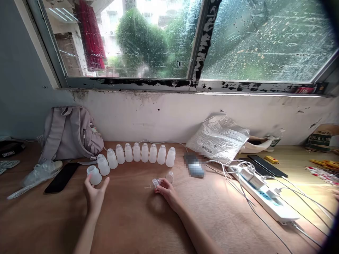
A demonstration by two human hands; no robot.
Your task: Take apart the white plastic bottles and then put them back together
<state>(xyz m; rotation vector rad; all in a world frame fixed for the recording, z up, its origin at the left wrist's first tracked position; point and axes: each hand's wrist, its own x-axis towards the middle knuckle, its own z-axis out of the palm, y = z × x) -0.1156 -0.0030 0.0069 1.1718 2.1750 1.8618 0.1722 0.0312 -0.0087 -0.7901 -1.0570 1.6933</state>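
Note:
My left hand (94, 194) is at the near side of a frosted white bottle (94, 175), its fingers spread and a fingertip at the bottle's left side. That bottle has an open top and leans slightly. To its right, several more frosted bottles (144, 153) with transparent domed tops stand upright in a curved row. My right hand (167, 192) pinches a small transparent ribbed plastic piece (155, 182) just above the table. Beside its fingers, a transparent cap (170, 177) rests on the brown tabletop (127, 215).
A grey backpack (70, 134) leans on the wall at left, with a black phone (62, 177) and a plastic bag (39, 174) before it. At right lie a silver bubble pouch (219, 137), a blurred-out item (194, 165) and a white power strip (275, 208) with trailing cables.

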